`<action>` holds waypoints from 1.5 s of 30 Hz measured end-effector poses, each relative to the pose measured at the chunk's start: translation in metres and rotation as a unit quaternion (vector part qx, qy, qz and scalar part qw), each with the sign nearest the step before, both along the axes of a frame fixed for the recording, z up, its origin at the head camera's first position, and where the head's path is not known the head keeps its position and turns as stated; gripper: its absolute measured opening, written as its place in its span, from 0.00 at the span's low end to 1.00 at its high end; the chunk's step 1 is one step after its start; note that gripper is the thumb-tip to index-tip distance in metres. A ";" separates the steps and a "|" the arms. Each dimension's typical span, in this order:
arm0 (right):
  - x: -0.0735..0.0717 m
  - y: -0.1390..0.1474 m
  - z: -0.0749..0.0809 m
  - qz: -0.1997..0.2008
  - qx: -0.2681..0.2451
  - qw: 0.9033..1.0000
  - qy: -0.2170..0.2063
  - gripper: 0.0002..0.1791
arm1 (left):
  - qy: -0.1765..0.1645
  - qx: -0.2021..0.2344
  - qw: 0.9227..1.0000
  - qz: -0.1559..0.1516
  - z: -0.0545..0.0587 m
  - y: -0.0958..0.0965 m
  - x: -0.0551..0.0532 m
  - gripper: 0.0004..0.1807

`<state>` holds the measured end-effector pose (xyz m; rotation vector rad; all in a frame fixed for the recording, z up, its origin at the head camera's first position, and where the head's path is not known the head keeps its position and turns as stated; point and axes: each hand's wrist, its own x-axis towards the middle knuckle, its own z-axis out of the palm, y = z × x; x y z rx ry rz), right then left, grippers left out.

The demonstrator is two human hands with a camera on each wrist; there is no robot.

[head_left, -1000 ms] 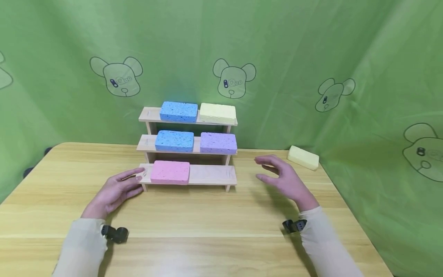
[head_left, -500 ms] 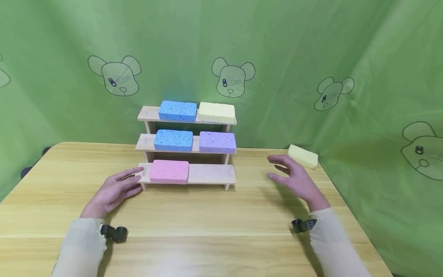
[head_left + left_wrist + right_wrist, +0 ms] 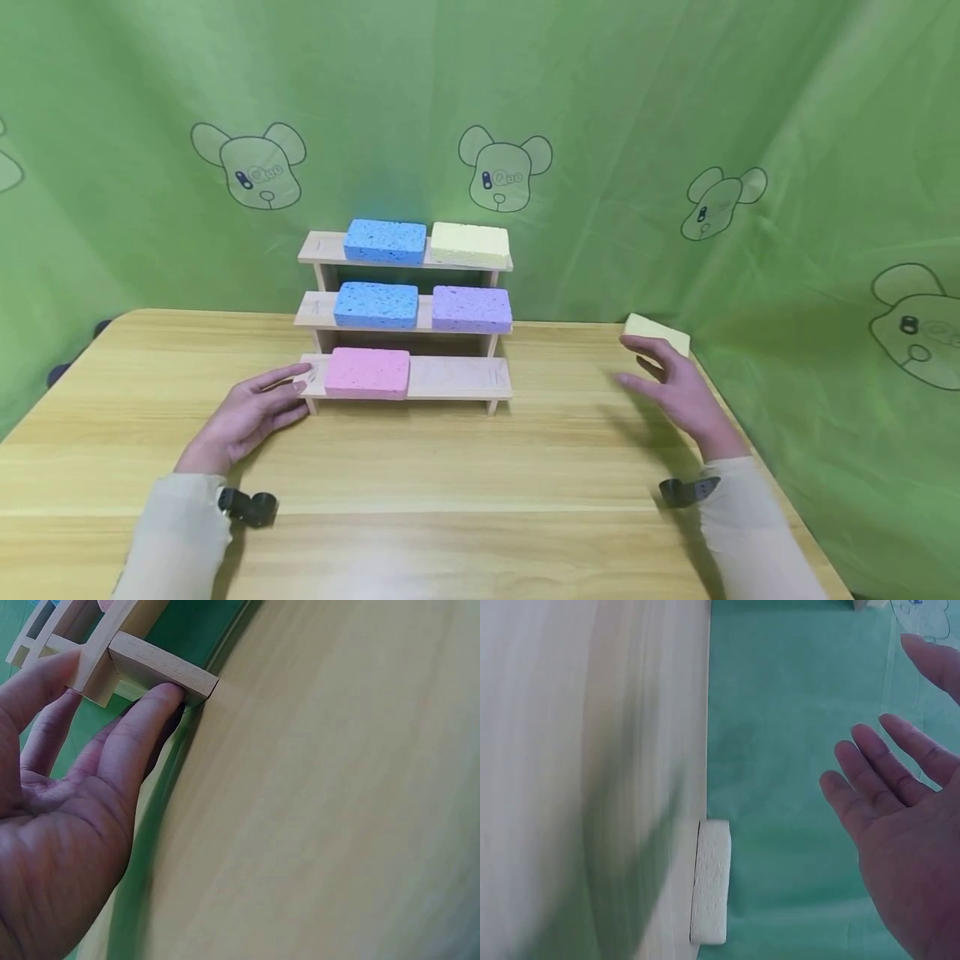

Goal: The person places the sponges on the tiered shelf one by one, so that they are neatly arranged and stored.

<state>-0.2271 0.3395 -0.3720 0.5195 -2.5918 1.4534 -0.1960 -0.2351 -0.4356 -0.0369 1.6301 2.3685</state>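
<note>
My left hand (image 3: 251,417) is at the left end of a three-tier wooden stand (image 3: 459,377), its fairly straight fingers touching the lowest shelf. In the left wrist view, one fingertip rests against the stand's leg (image 3: 161,664). A pink sponge (image 3: 367,372) lies on that shelf, just right of these fingers. Over the table's right side hovers my right hand (image 3: 678,396), fingers spread and holding nothing. A pale yellow sponge (image 3: 666,332) lies by the table's back right corner, partly hidden behind this hand in the head view. The right wrist view shows the sponge (image 3: 711,883) apart from the hand.
On the middle shelf are a blue sponge (image 3: 377,305) and a purple sponge (image 3: 471,309). The top shelf bears another blue sponge (image 3: 386,242) and a yellow sponge (image 3: 469,244). A green curtain (image 3: 600,167) hangs behind and right of the wooden table (image 3: 420,500).
My right hand has moved right across the table, from beside the stand to in front of the loose yellow sponge. The left hand stays at the stand.
</note>
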 end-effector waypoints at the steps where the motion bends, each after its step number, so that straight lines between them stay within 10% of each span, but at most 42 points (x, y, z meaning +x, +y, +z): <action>1: 0.000 0.002 0.000 -0.002 -0.004 1.000 -0.004 0.33 | 0.000 0.000 1.000 0.000 0.000 0.000 0.000 0.23; 45: -0.035 0.104 -0.031 -0.128 0.090 0.980 -0.121 0.56 | -0.003 -0.003 1.000 0.002 0.000 0.002 0.001 0.23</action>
